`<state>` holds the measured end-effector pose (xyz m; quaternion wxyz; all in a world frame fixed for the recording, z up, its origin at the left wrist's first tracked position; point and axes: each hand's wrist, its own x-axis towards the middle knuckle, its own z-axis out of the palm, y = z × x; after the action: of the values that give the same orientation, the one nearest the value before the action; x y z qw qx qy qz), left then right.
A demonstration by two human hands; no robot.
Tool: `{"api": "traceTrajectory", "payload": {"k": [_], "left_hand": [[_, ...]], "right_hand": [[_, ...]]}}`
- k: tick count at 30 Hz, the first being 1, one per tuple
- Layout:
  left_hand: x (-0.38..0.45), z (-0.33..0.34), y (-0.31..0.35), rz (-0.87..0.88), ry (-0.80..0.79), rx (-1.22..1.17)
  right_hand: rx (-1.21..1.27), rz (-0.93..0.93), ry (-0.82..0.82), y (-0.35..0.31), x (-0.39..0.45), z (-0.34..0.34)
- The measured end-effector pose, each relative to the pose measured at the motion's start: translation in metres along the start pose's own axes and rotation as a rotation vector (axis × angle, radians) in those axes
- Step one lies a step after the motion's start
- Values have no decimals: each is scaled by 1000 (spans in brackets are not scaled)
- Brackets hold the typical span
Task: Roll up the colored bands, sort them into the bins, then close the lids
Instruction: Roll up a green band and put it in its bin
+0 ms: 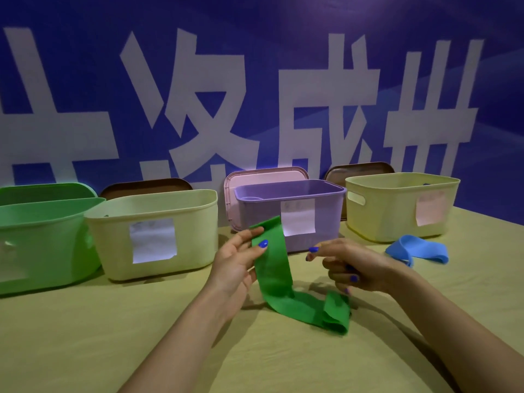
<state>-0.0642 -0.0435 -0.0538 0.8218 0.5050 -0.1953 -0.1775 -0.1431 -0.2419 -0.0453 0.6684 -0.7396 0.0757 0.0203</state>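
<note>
Green band between my hands, unrolled. My left hand pinches its upper end, thumb on the front face, fingers behind; the strip stands up from that grip and hangs down to the table. Its lower end lies folded on the table just under my right hand.

Right hand hovers above that folded end, fingers loosely curled, index pointing toward the strip. Cannot tell whether it touches the band; it seems to grip nothing.

Right of my right hand, a blue band lies slack on the table.

Beyond the hands, a row of four bins, all uncovered: green bin far left, cream bin, purple bin straight ahead, yellow bin at right. Three carry paper labels. Lids stand propped behind them.

Behind everything, a blue wall with large white characters.
</note>
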Motion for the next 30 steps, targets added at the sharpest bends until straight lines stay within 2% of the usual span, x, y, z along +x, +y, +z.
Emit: {"api": "traceTrajectory", "payload": {"k": [3, 6, 10, 15, 19, 24, 30], "left_hand": [[-8, 11, -3, 16, -41, 104], [-16, 18, -6, 13, -69, 182], [-23, 26, -6, 19, -132, 244], [-23, 29, -6, 121, -123, 313], [-21, 26, -7, 232, -30, 327], [-20, 26, -6, 299, -49, 372], [-19, 25, -6, 257, -87, 315]], "right_hand": [[-53, -249, 159, -1, 3, 12], [-45, -453, 164, -5, 0, 18], [-162, -601, 215, -7, -3, 22], [-125, -630, 232, -10, -6, 22], [-95, -572, 171, -10, -7, 24], [-97, -507, 115, -10, -8, 28], [-181, -527, 184, -11, -8, 30]]}}
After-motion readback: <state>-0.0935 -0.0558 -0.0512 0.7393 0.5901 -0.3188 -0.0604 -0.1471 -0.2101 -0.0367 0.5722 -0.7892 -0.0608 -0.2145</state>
